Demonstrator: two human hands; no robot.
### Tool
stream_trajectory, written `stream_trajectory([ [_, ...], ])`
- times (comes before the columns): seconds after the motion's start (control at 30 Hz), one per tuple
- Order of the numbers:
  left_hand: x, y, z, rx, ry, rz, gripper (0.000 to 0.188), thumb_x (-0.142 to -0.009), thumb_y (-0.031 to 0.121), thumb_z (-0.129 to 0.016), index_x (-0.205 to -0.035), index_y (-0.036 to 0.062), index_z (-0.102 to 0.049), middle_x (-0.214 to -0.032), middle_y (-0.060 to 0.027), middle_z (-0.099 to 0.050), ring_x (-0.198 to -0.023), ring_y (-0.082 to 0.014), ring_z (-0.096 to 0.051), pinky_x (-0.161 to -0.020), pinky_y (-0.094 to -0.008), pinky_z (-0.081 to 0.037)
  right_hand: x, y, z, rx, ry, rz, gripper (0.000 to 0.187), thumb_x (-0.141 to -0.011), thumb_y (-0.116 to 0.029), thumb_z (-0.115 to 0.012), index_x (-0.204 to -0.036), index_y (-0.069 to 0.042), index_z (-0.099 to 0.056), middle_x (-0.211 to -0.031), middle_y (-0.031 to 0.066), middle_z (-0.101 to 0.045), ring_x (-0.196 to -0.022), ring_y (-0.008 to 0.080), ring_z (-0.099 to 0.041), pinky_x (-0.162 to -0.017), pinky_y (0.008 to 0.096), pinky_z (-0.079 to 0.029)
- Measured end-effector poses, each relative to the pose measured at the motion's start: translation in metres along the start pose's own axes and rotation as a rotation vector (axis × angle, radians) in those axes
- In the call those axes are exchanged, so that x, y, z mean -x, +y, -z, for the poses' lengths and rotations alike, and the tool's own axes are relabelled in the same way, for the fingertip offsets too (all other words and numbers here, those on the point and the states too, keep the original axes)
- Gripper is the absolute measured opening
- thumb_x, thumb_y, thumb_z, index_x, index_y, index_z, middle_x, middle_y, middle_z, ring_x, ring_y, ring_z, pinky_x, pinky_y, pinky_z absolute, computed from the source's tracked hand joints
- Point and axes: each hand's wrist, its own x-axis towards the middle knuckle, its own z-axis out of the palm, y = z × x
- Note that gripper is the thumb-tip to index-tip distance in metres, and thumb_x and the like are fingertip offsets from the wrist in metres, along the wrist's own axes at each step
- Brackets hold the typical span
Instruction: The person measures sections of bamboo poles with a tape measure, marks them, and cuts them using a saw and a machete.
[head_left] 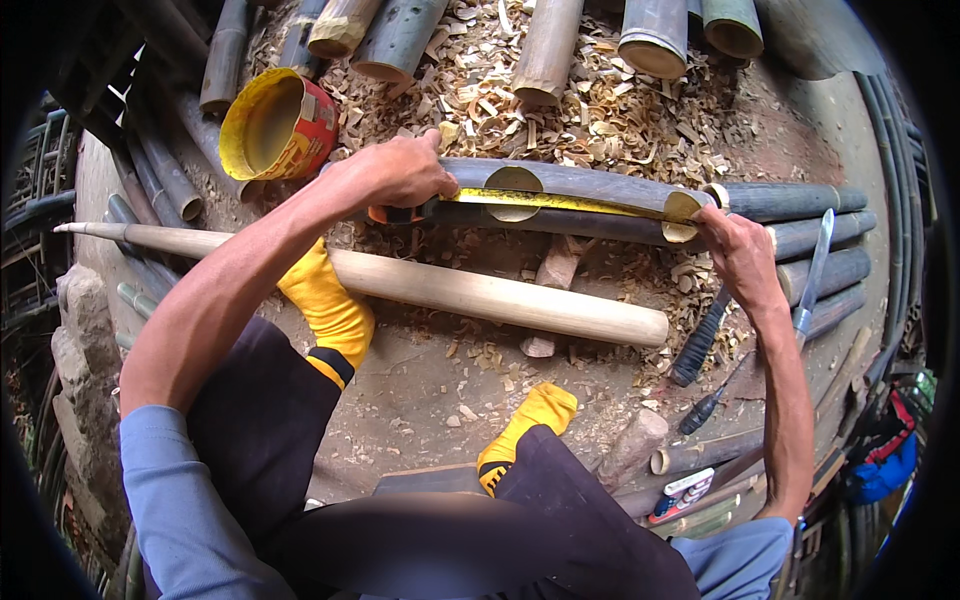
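A yellow tape measure (555, 201) is drawn out along two dark bamboo poles lying side by side. My left hand (405, 172) is closed on its orange and black case, which partly shows under the fingers. Pinched at the pole ends, my right hand (738, 245) holds the tape's far end; the fingertips are partly hidden. Half-round pale cuts show on the upper bamboo pole (600, 184) and the lower bamboo pole (585, 224), midway and near the right end. Nearer to me lies a long peeled pale pole (500, 300), crossing above my yellow-covered left foot (335, 310).
A yellow and red bucket (312, 125) stands at the far left. Wood shavings (610, 130) cover the ground beyond the poles. To the right are a long blade (818, 262), a black-handled tool (700, 340) and stacked bamboo pieces (800, 202). A rough stone (85, 370) is at left.
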Motion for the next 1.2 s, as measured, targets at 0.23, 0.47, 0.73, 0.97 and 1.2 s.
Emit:
stream_trajectory([
  [0.23,-0.001,-0.004,-0.008,0.039,0.018,0.017,0.050,-0.086,0.041,-0.056,-0.112,0.0001,-0.040,-0.096,-0.0280,-0.062,-0.092,-0.0412,-0.061,-0.079,-0.0467,-0.047,0.003,0.003,-0.001,-0.001,0.032,0.031,0.005,-0.086,-0.013,-0.056,-0.090,-0.010,-0.056,-0.065,0.0142,-0.057,-0.061,0.0339,-0.059,-0.052,0.0440,-0.044],
  [0.47,0.040,0.029,-0.062,0.487,0.162,-0.431,0.039,-0.088,0.039,-0.055,-0.097,0.0010,-0.050,-0.077,-0.0145,-0.063,-0.070,-0.0200,-0.061,-0.061,-0.0363,-0.047,0.037,-0.058,0.032,-0.355,0.305,0.048,0.012,-0.082,-0.005,-0.062,-0.094,-0.005,-0.062,-0.077,0.0129,-0.065,-0.067,0.0260,-0.065,-0.060,0.0356,-0.052],
  [0.73,0.067,0.149,-0.148,0.911,0.025,-0.540,0.046,-0.095,0.041,-0.044,-0.087,-0.0039,-0.046,-0.079,-0.0112,-0.049,-0.078,-0.0172,-0.045,-0.069,-0.0333,-0.040,0.114,-0.152,-0.016,-1.518,0.395,-0.614,0.060,-0.089,-0.030,-0.063,-0.136,-0.006,-0.035,-0.121,0.0182,-0.049,-0.099,0.0181,-0.057,-0.079,0.0277,-0.050],
  [0.97,0.050,0.160,-0.120,0.259,0.375,-0.757,0.035,-0.082,0.022,-0.063,-0.105,-0.0032,-0.055,-0.094,-0.0204,-0.059,-0.087,-0.0317,-0.060,-0.078,-0.0415,-0.049,0.155,-0.164,-0.045,-2.214,0.461,-0.899,0.053,-0.081,-0.006,-0.060,-0.129,-0.007,-0.040,-0.102,0.0098,-0.056,-0.075,0.0222,-0.065,-0.045,0.0267,-0.052],
  [1.2,-0.061,0.107,-0.011,0.213,0.804,-0.110,0.072,-0.071,0.017,-0.078,-0.124,-0.0015,-0.032,-0.110,-0.0279,-0.050,-0.096,-0.0365,-0.057,-0.082,-0.0436,-0.052,0.176,-0.158,-0.065,-1.791,0.482,-0.949,0.056,-0.078,-0.007,-0.062,-0.129,-0.004,-0.039,-0.092,0.0136,-0.061,-0.064,0.0236,-0.066,-0.042,0.0248,-0.051],
])
